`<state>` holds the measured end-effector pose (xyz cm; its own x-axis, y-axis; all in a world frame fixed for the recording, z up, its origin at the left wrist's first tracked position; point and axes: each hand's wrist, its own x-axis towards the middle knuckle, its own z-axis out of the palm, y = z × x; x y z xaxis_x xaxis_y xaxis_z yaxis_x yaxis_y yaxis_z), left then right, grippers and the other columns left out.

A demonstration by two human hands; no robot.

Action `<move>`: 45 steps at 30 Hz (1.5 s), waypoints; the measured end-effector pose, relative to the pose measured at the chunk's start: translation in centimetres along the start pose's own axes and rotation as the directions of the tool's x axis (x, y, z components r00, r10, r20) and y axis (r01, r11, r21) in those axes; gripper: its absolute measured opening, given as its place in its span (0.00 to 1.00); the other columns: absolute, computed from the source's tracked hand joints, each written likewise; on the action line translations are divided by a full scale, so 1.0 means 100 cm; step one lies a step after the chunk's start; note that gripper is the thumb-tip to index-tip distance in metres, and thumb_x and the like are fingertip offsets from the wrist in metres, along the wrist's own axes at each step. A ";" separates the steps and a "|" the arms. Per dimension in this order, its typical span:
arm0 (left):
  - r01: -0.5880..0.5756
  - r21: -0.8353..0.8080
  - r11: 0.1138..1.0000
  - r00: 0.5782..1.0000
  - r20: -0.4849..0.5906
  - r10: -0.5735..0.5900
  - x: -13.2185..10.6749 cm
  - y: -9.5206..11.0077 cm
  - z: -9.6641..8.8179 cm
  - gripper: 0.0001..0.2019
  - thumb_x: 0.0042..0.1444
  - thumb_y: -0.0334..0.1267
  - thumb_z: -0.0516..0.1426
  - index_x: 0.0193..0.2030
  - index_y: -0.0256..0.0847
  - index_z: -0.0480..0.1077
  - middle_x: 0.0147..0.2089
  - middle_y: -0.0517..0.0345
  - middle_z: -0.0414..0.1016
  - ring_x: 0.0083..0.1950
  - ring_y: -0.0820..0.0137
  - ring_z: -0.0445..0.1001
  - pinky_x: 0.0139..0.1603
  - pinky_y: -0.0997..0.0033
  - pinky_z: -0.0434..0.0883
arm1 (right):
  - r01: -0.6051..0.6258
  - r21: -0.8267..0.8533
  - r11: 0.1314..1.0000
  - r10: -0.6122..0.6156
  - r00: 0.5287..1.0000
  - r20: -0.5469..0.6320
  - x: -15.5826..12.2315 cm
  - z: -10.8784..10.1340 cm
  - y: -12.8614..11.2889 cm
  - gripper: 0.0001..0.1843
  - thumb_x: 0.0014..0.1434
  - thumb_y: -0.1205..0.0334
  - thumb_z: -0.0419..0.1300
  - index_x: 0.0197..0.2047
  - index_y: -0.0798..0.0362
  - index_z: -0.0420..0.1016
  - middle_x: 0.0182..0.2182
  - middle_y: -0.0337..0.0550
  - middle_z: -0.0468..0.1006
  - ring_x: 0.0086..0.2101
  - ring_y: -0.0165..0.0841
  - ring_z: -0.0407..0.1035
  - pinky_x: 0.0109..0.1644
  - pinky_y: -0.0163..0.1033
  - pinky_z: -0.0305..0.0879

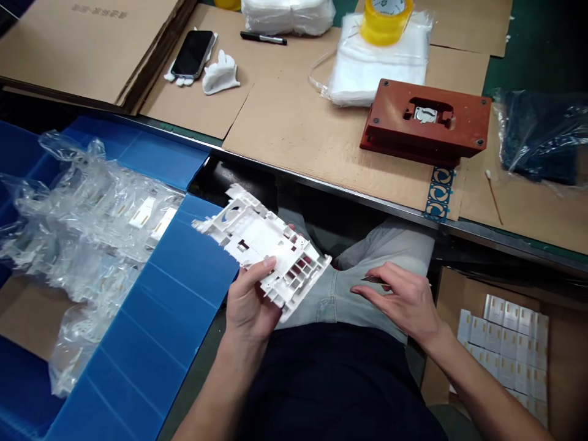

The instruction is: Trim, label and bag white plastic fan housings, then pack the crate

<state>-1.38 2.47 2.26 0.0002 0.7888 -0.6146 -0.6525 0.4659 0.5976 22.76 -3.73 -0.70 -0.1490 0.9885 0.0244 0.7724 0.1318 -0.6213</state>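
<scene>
A white molded plastic frame [271, 245], with a round hole at one end and a grid of slots at the other, is tilted above my lap. My left hand [252, 297] grips it from below with the thumb on its upper face. To its right, apart from the frame, my right hand [404, 297] pinches a small, thin dark blade-like piece [375, 280] between thumb and fingers. On the table beyond stands a red-brown fixture block [427, 119] with a small silver part [425, 114] in its recess.
At left, a blue bin [184, 275] holds bagged white parts [101, 214]. A cardboard box [445, 331] with rows of white pieces [509, 343] is at lower right. The metal table edge [321, 190] crosses ahead; yellow tape [383, 30], a phone [193, 54] and a cotton swab [494, 196] lie beyond.
</scene>
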 end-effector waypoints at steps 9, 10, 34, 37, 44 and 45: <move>0.460 -0.022 0.888 0.836 0.347 -0.425 -0.011 -0.002 0.004 0.33 0.62 0.61 0.48 0.62 0.38 0.72 0.63 0.37 0.73 0.67 0.42 0.67 0.65 0.37 0.65 | 0.210 -0.391 0.896 -0.168 0.976 0.139 0.027 -0.055 0.018 0.23 0.70 0.57 0.54 0.65 0.55 0.69 0.31 0.42 0.75 0.29 0.31 0.69 0.33 0.37 0.61; 0.509 0.008 0.860 0.806 0.347 -0.480 -0.014 -0.004 0.005 0.33 0.62 0.61 0.48 0.62 0.38 0.72 0.63 0.37 0.73 0.67 0.43 0.68 0.65 0.39 0.65 | 0.251 -0.380 0.890 -0.215 0.967 0.135 0.032 -0.063 0.016 0.23 0.70 0.59 0.54 0.65 0.53 0.69 0.32 0.42 0.75 0.30 0.31 0.69 0.34 0.37 0.62; 0.835 0.118 0.537 0.505 0.222 -0.834 -0.040 -0.014 0.018 0.56 0.43 0.84 0.36 0.47 0.35 0.79 0.36 0.47 0.80 0.34 0.62 0.79 0.40 0.64 0.73 | 0.653 -0.238 0.719 -0.498 0.723 0.479 0.086 -0.092 -0.022 0.26 0.68 0.39 0.50 0.56 0.47 0.76 0.32 0.43 0.74 0.30 0.33 0.65 0.33 0.40 0.56; 0.845 0.127 0.520 0.483 0.239 -0.843 -0.041 -0.009 0.016 0.55 0.46 0.83 0.36 0.49 0.35 0.78 0.37 0.48 0.80 0.37 0.62 0.80 0.43 0.65 0.72 | 0.674 -0.250 0.695 -0.505 0.706 0.497 0.087 -0.091 -0.023 0.27 0.67 0.40 0.51 0.57 0.49 0.75 0.32 0.43 0.74 0.30 0.34 0.65 0.33 0.40 0.56; 0.893 0.059 0.446 0.417 0.264 -0.870 -0.046 -0.003 0.017 0.52 0.47 0.82 0.41 0.46 0.32 0.79 0.37 0.49 0.81 0.37 0.65 0.79 0.43 0.69 0.72 | 0.689 -0.260 0.677 -0.505 0.691 0.518 0.087 -0.090 -0.025 0.26 0.66 0.40 0.53 0.54 0.50 0.77 0.31 0.43 0.73 0.29 0.34 0.66 0.32 0.40 0.55; 0.899 0.045 0.435 0.410 0.257 -0.875 -0.046 -0.002 0.018 0.51 0.48 0.81 0.41 0.45 0.33 0.79 0.36 0.49 0.81 0.37 0.66 0.79 0.42 0.70 0.73 | 0.695 -0.267 0.668 -0.508 0.687 0.520 0.086 -0.089 -0.025 0.26 0.66 0.40 0.53 0.54 0.50 0.77 0.31 0.43 0.74 0.29 0.34 0.66 0.32 0.41 0.55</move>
<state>0.10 -0.58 5.87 0.7658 0.0190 -0.6428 -0.2495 0.9300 -0.2698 25.11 5.13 8.04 -0.8155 0.5739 -0.0751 0.5767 0.7948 -0.1891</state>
